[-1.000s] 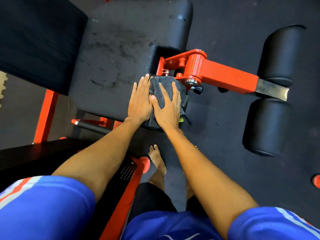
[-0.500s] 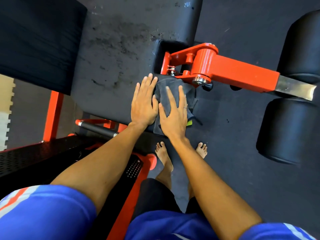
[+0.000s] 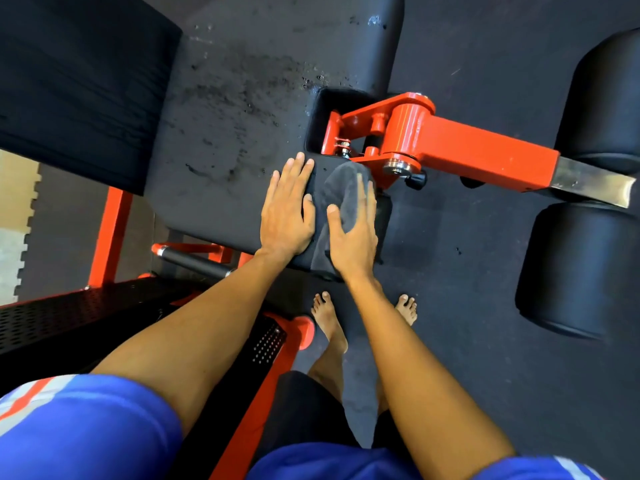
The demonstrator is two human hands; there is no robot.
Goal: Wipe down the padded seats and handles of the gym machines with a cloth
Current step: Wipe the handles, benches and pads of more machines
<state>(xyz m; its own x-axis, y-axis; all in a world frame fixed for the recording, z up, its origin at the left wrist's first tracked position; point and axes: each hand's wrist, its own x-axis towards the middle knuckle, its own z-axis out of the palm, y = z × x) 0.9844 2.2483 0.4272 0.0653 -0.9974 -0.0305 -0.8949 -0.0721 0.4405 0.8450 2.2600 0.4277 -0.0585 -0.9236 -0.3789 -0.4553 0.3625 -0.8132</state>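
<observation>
Head view | grey cloth [image 3: 341,188] lies bunched on the near corner of the seat pad [image 3: 225,133], beside the orange pivot arm [image 3: 467,150] | right hand [image 3: 353,233] presses it, fingers flat, spread | left hand [image 3: 285,216] flat on bare pad, fingers straight | cloth looks soft, light, floppy: best pinned under the palm.

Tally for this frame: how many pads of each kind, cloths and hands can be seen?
Black flat padded seat: 1
Black ribbed back pad: 1
Black cylindrical roller pads: 2
Grey cloth: 1
Bare hands, left hand and right hand: 2
Total: 7
</observation>
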